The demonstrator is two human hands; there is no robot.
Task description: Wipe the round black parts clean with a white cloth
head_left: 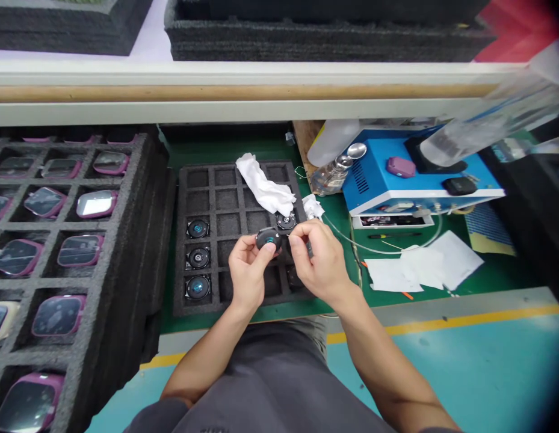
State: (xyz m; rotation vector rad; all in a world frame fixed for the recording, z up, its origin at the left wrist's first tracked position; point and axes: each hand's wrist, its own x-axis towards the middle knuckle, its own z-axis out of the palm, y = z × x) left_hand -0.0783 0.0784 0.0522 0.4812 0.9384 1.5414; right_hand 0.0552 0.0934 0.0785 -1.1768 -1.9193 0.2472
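A round black watch case (266, 237) with a bluish centre is pinched between the thumb and fingers of my left hand (248, 267). Close on its right side, my right hand (319, 258) has thumb and fingers pressed together; whatever sits in that pinch is too small to make out. Both hands are above a black foam tray (228, 225) divided into square compartments. Similar round watch parts (198, 258) lie in its left column, and another one (286, 221) rests just beyond my hands. A crumpled white cloth (265, 186) lies across the tray's far part.
Stacked foam trays (126, 240) with purple square watches stand on the left. On the right are a blue machine (382, 168), a metal-topped bottle (331, 174), a clear tube (387, 251) and white papers (423, 264). A shelf edge (261, 111) crosses above the bench.
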